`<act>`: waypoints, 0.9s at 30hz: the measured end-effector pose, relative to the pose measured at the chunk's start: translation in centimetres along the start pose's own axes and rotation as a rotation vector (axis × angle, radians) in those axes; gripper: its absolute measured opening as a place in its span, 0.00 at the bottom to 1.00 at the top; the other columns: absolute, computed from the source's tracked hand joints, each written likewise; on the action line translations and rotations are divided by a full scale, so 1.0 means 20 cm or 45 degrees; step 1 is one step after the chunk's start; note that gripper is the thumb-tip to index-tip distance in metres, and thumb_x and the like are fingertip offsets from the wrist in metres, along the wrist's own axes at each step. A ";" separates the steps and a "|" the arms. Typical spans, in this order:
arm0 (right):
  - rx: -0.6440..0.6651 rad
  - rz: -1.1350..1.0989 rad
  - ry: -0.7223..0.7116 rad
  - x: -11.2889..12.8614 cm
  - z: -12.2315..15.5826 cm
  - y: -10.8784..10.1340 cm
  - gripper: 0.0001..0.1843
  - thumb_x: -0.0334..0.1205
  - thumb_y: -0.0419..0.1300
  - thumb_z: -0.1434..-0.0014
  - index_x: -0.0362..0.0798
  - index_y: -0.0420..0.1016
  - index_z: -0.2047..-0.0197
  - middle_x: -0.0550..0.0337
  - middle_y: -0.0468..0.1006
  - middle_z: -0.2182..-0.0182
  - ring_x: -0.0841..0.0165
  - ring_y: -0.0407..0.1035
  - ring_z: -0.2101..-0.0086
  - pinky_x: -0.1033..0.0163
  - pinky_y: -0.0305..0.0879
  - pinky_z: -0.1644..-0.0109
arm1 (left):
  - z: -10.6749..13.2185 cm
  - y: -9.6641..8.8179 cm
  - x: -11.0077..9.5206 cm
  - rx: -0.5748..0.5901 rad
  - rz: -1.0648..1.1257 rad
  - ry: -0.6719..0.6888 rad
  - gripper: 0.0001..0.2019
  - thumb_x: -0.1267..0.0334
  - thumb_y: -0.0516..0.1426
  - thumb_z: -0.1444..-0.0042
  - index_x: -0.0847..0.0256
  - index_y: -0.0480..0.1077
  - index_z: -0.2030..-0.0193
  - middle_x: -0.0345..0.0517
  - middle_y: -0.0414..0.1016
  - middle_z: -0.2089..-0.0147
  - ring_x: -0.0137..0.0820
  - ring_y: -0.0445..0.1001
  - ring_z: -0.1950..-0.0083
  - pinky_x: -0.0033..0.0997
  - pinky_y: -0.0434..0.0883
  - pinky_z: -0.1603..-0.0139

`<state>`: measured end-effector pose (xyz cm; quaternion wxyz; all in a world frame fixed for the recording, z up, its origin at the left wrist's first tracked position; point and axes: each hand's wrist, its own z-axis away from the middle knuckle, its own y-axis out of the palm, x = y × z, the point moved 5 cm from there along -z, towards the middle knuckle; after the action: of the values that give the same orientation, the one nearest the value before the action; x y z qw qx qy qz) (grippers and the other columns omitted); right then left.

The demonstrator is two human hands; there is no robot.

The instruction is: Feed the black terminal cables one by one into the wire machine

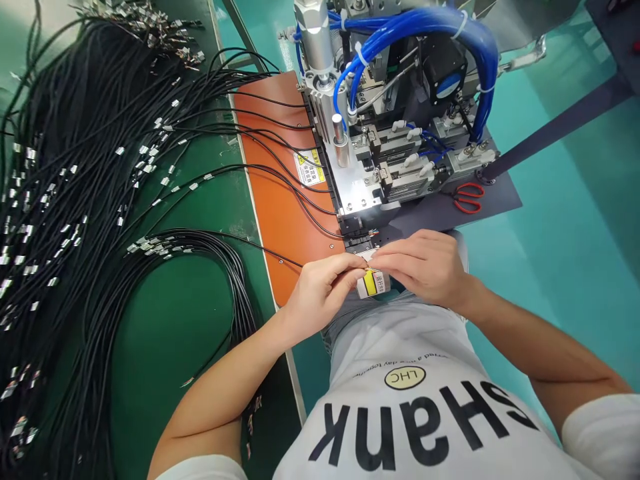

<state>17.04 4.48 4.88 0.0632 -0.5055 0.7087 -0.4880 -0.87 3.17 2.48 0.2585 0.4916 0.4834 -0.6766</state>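
Observation:
A black cable runs from the bundle on the left over the orange plate to my hands. My left hand is closed, pinching this cable close to its end between thumb and fingers. My right hand meets it fingertip to fingertip, pinched on the thin wires at the cable's end, which are mostly hidden. Just under the fingertips is a white and yellow label at the front of the machine. Several other cables lie across the orange plate, their ends in the machine's edge.
A large heap of black cables with white tags covers the left of the green table. A looped cable bundle lies nearer. Red-handled scissors rest on the machine's dark base. Blue hoses arch over the machine.

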 end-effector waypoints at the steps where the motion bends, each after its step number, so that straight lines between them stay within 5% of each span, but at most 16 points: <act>1: 0.003 0.017 0.004 0.00 0.00 0.00 0.09 0.31 0.61 0.37 0.51 0.78 0.54 0.63 0.85 0.58 0.72 0.78 0.64 0.64 0.64 0.60 | 0.00 0.00 0.00 -0.005 -0.009 0.002 0.07 0.64 0.55 0.35 0.60 0.74 0.56 0.40 0.77 0.66 0.24 0.73 0.69 0.24 0.73 0.64; 12: 0.056 0.096 0.038 -0.03 0.03 0.02 0.11 0.33 0.57 0.34 0.51 0.80 0.53 0.63 0.85 0.62 0.71 0.77 0.64 0.63 0.64 0.59 | -0.01 0.01 -0.02 -0.096 -0.197 0.143 0.06 0.67 0.55 0.36 0.60 0.73 0.55 0.42 0.79 0.63 0.24 0.75 0.67 0.23 0.72 0.65; 16: 0.086 -0.199 0.424 -0.10 0.06 0.03 0.11 0.39 0.60 0.35 0.53 0.79 0.50 0.60 0.84 0.60 0.69 0.76 0.65 0.62 0.66 0.59 | 0.00 0.01 -0.04 -0.175 -0.267 0.174 0.05 0.67 0.56 0.37 0.60 0.72 0.56 0.42 0.80 0.62 0.24 0.75 0.68 0.22 0.71 0.66; 19: 0.065 -0.613 0.793 -0.13 0.10 0.07 0.08 0.42 0.66 0.41 0.51 0.81 0.58 0.60 0.83 0.63 0.69 0.74 0.69 0.63 0.67 0.64 | 0.00 0.02 -0.04 -0.215 -0.276 0.182 0.04 0.67 0.57 0.37 0.60 0.72 0.56 0.43 0.80 0.63 0.24 0.74 0.68 0.23 0.70 0.67; 27: -0.033 -1.036 1.037 -0.07 0.10 0.20 0.05 0.40 0.67 0.43 0.48 0.79 0.68 0.61 0.79 0.70 0.71 0.69 0.70 0.64 0.66 0.66 | -0.01 0.03 0.00 -0.258 0.037 0.049 0.04 0.67 0.59 0.40 0.61 0.72 0.58 0.43 0.76 0.65 0.25 0.73 0.67 0.25 0.71 0.66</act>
<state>16.17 4.39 0.23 -0.4138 -0.5097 0.4301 -0.6197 -0.27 3.17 2.27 0.3074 0.4827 0.5471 -0.6109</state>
